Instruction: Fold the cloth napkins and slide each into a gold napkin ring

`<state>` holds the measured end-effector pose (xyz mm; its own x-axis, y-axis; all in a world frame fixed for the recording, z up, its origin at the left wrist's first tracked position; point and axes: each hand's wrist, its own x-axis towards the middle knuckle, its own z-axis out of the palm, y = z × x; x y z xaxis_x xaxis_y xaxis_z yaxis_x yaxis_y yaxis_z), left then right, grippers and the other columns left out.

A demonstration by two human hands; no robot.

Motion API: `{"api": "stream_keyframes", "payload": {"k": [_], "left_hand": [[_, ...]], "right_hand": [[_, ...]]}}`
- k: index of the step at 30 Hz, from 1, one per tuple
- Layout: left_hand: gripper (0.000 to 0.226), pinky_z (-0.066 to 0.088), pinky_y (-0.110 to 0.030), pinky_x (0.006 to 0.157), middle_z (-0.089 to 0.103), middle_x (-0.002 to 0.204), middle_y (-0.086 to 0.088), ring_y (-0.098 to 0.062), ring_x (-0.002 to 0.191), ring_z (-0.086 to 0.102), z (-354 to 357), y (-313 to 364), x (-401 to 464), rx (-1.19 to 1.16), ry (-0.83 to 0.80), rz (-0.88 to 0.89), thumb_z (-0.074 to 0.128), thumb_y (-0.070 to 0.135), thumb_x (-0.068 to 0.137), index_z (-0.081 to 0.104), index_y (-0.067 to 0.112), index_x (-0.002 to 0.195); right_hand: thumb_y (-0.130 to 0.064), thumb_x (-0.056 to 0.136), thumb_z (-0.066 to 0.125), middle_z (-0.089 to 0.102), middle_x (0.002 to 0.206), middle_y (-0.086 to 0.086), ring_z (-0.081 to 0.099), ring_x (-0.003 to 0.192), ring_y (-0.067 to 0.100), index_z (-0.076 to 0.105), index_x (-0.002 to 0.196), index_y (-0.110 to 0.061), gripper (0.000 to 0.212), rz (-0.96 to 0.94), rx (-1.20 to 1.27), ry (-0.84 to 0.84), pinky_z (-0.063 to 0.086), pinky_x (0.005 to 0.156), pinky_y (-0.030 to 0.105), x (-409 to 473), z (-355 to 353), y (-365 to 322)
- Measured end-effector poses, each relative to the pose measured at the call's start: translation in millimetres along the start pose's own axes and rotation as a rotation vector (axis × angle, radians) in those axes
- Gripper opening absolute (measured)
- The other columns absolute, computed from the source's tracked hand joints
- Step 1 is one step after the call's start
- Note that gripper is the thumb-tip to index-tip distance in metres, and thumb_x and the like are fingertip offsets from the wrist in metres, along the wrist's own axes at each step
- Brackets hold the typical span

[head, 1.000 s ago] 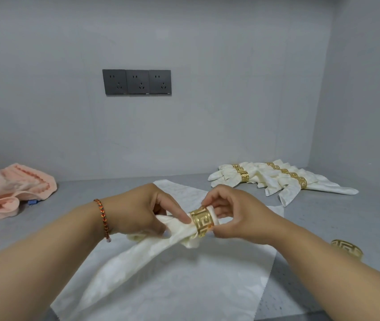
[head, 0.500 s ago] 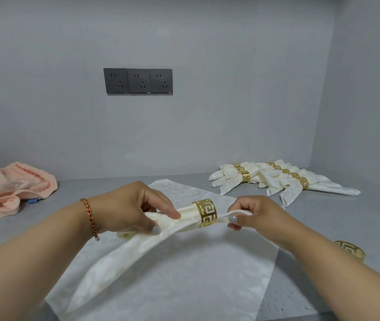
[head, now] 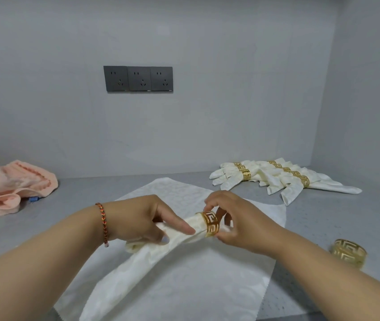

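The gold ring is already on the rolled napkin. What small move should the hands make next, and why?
Probably slide the gold ring a little further along the rolled napkin, toward the left hand. The ring sits near one end, with only a short tip showing by the right hand, which pinches it. On the finished napkins the rings sit nearer the middle.

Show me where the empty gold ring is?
In the head view, the spare gold ring sits on the grey counter at the right, just beyond the right forearm and right of the flat napkin.
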<state>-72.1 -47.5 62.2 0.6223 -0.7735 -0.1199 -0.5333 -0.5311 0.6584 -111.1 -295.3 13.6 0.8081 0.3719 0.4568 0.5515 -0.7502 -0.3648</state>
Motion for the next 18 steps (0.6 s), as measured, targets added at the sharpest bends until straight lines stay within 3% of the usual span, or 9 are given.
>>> {"api": "stream_keyframes", "payload": {"k": [3,6,8,11,15,18], "left_hand": [[0.051,0.039,-0.007,0.053,0.070,0.115,-0.008,0.005,0.054,0.052,4.4,5.6,0.8,0.064,-0.048,-0.053,0.057,-0.010,0.086,0.072,0.032,0.112],[0.051,0.041,-0.010,0.056,0.074,0.099,-0.001,0.001,0.059,0.052,3.8,2.3,2.3,0.034,-0.031,-0.043,0.059,-0.009,0.086,0.074,0.035,0.107],[0.048,0.041,-0.010,0.055,0.069,0.073,0.012,0.002,0.055,0.052,3.4,2.9,3.7,0.005,-0.009,-0.051,0.060,-0.010,0.086,0.074,0.030,0.108],[0.045,0.038,-0.007,0.052,0.060,0.055,0.021,0.005,0.048,0.049,4.3,6.6,6.2,0.046,-0.020,-0.077,0.058,-0.010,0.087,0.072,0.024,0.112],[0.044,0.039,-0.010,0.055,0.060,0.059,0.021,0.004,0.051,0.047,3.1,7.0,6.1,0.083,0.001,-0.090,0.061,-0.006,0.086,0.074,0.031,0.106],[0.044,0.039,-0.010,0.055,0.060,0.060,0.021,0.003,0.051,0.047,4.9,5.9,8.4,0.083,0.007,-0.097,0.061,-0.005,0.086,0.074,0.032,0.106]], "right_hand": [[-0.022,0.073,0.075,0.055,0.106,-0.024,0.051,0.101,-0.004,0.056,0.112,-0.033,0.045,-0.002,-0.041,-0.047,0.041,0.080,0.010,-2.4,-0.2,-1.5],[-0.026,0.070,0.078,0.048,0.115,-0.023,0.047,0.107,-0.005,0.043,0.127,-0.032,0.067,0.029,-0.074,-0.094,0.041,0.091,0.012,-3.0,5.2,0.6],[-0.026,0.071,0.076,0.051,0.108,-0.021,0.051,0.097,0.000,0.044,0.120,-0.031,0.059,0.036,-0.106,-0.054,0.046,0.082,0.018,-2.2,11.5,0.2],[-0.025,0.072,0.072,0.059,0.098,-0.019,0.055,0.091,0.001,0.054,0.106,-0.030,0.039,-0.012,-0.069,0.002,0.045,0.076,0.019,-3.2,9.9,0.3],[-0.022,0.070,0.071,0.059,0.101,-0.016,0.055,0.100,0.004,0.064,0.108,-0.030,0.039,-0.045,0.039,-0.090,0.044,0.086,0.019,-2.0,-2.0,4.0],[-0.023,0.074,0.074,0.056,0.106,-0.016,0.052,0.103,-0.001,0.061,0.118,-0.032,0.047,-0.035,0.024,-0.168,0.041,0.089,0.014,1.7,-5.4,8.4]]}}
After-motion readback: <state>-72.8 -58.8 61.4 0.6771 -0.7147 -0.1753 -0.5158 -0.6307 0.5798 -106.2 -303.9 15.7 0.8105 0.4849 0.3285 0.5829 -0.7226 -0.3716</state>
